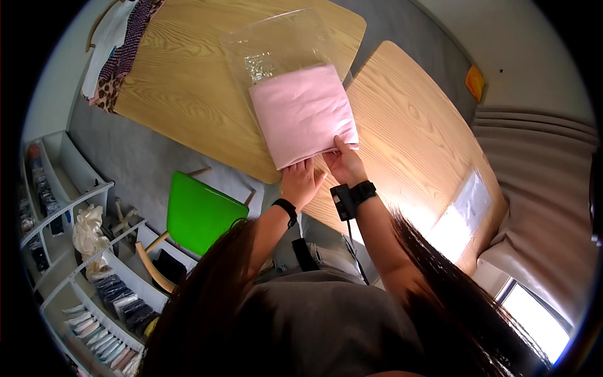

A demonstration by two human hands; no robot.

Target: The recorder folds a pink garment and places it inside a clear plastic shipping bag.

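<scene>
A folded pink cloth lies at the near edge of the wooden table, squarish and slightly creased. Beneath it and beyond its far side spreads a clear plastic bag; whether the cloth is partly inside the bag I cannot tell. My right hand pinches the cloth's near right corner, thumb on top and fingers below. To its left, my left hand touches the near edge with its fingers stretched out and its thumb apart; the fingertips are partly hidden at the cloth.
Two wooden tables meet under the work. Patterned garments hang over the far left corner. A flat clear packet lies on the right table. A green chair stands left, near shelves of packed goods. A brown curtain hangs right.
</scene>
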